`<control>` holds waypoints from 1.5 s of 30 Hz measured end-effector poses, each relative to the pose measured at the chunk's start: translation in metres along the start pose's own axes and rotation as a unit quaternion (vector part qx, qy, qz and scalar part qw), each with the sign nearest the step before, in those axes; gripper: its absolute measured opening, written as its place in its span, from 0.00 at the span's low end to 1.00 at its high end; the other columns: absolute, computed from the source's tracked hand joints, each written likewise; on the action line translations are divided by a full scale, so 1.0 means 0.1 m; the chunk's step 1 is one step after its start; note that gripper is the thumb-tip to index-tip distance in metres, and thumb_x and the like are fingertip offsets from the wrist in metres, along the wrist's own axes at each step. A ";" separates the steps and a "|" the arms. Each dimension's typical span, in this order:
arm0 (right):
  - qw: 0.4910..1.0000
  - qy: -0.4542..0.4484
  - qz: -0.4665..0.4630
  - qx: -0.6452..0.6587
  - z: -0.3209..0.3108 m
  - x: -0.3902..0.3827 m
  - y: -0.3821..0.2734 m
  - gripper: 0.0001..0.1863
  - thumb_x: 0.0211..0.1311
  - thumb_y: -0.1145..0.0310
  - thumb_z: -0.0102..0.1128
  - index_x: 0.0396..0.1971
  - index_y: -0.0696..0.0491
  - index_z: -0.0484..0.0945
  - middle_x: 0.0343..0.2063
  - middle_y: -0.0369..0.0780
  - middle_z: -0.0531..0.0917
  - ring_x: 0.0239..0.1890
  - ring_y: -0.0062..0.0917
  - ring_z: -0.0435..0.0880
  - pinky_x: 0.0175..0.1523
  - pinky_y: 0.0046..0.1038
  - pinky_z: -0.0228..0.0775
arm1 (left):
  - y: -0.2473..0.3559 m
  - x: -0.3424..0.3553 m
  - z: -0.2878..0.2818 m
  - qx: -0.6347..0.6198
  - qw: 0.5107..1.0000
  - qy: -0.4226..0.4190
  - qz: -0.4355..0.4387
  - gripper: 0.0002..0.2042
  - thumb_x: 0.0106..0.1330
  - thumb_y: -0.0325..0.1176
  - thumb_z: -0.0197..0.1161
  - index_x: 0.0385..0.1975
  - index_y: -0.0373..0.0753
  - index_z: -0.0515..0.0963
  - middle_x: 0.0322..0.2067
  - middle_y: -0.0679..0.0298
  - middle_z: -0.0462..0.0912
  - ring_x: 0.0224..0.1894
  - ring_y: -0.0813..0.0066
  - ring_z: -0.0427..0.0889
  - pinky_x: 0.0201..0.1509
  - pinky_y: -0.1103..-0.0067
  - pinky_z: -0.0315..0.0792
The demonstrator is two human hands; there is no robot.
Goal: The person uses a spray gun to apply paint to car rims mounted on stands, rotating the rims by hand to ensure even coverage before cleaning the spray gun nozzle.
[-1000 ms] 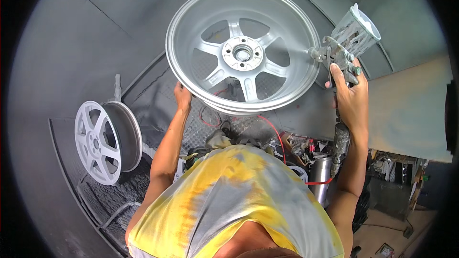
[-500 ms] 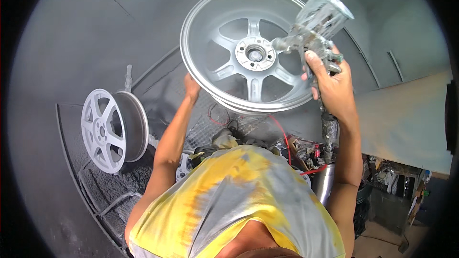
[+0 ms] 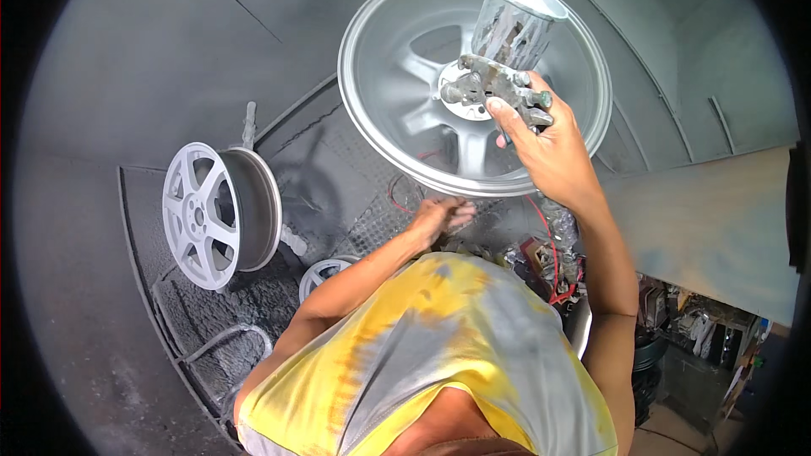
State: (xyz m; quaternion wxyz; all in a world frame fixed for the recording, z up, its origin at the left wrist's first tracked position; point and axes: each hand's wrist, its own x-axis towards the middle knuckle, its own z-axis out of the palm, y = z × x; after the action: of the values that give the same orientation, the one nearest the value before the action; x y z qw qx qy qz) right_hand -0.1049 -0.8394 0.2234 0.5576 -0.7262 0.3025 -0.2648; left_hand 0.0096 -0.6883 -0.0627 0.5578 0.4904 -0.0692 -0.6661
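Observation:
My right hand (image 3: pixel 545 139) is closed around a paint-stained spray gun (image 3: pixel 498 89), its thumb along the near side. On top of the gun sits a clear cup (image 3: pixel 517 25) streaked with white and grey paint. Behind the gun, a silver alloy wheel (image 3: pixel 397 152) shows its hollow barrel and spokes. The gun's nozzle covers part of the wheel's hub. Just below the wheel's near rim is my left hand (image 3: pixel 441 218), slightly blurred, with fingers loosely apart and nothing visible in them. I cannot tell whether it touches the rim.
To the left, a second alloy wheel (image 3: pixel 201 218) with a pale face stands on a support. Part of another wheel (image 3: pixel 314 277) shows beside my left forearm. A red hose (image 3: pixel 553 262) runs down near a cluttered pile. Grey walls curve around, and a pale panel (image 3: pixel 701 228) stands right.
My left hand has come off the wheel's left side and moved right, below its rim. The spray gun has shifted left, across the hub. The wheel appears slightly farther right.

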 end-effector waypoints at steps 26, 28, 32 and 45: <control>0.952 0.222 -0.055 -0.202 -0.31 0.17 -0.13 0.14 0.73 0.59 0.62 0.45 0.55 0.78 0.20 0.37 0.81 0.24 0.21 0.81 0.34 0.29 0.72 | 0.76 0.18 -0.81 0.031 0.969 0.162 0.185 0.21 0.75 0.51 0.62 0.40 0.35 0.80 0.30 0.60 0.86 0.28 0.71 0.86 0.36 0.74 0.86; 0.945 0.234 -0.027 -0.225 -0.42 0.02 -0.25 0.15 0.73 0.58 0.62 0.45 0.56 0.78 0.21 0.38 0.81 0.25 0.21 0.80 0.34 0.29 0.72 | 0.75 0.21 -0.81 0.028 0.968 0.169 0.185 0.20 0.75 0.51 0.62 0.39 0.36 0.80 0.29 0.61 0.85 0.27 0.72 0.86 0.34 0.74 0.85; 0.936 0.219 0.021 -0.274 -0.76 -0.32 -0.28 0.17 0.73 0.58 0.63 0.46 0.58 0.78 0.23 0.37 0.81 0.25 0.20 0.77 0.35 0.28 0.72 | 0.77 0.21 -0.76 0.028 0.964 0.183 0.190 0.21 0.75 0.52 0.62 0.37 0.36 0.80 0.27 0.62 0.84 0.25 0.72 0.84 0.31 0.75 0.84; 0.998 0.035 0.056 0.016 -0.45 -0.63 -0.44 0.15 0.74 0.65 0.62 0.54 0.58 0.78 0.34 0.32 0.82 0.30 0.14 0.76 0.39 0.21 0.72 | 0.82 0.21 -0.82 0.043 0.963 0.193 0.185 0.19 0.72 0.50 0.66 0.34 0.37 0.76 0.25 0.61 0.82 0.23 0.70 0.85 0.29 0.74 0.85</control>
State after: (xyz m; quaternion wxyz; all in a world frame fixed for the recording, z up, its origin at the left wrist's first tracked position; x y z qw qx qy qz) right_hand -0.1741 -0.8136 0.2743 0.5719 -0.6895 0.3582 -0.2631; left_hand 0.1275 -0.6980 -0.0641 0.6524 0.6119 -0.0779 -0.4403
